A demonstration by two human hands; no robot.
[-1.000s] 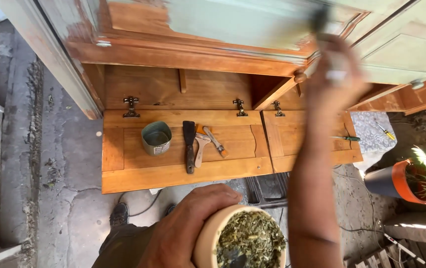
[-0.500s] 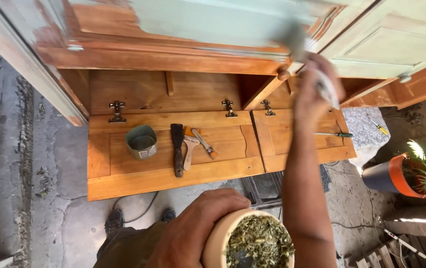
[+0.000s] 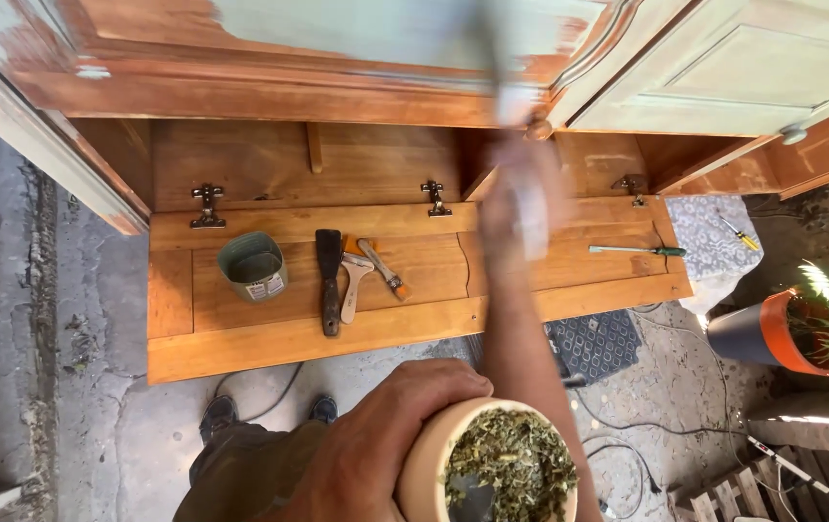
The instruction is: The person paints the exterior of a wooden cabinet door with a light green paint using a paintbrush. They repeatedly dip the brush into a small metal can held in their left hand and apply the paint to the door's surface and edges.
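We saw a varnished, glossy wooden door panel (image 3: 414, 290) at centre, a metal tin (image 3: 252, 266), and matt, worn pale paint on the cabinet (image 3: 385, 29) at the top.

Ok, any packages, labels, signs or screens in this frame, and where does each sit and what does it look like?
Green tin: a round open can standing upright on the left of the lowered wooden flap, beside the brushes.
Label on the tin: a small pale rectangular sticker on its side; the print is too small to tell.
No signs or screens in view.
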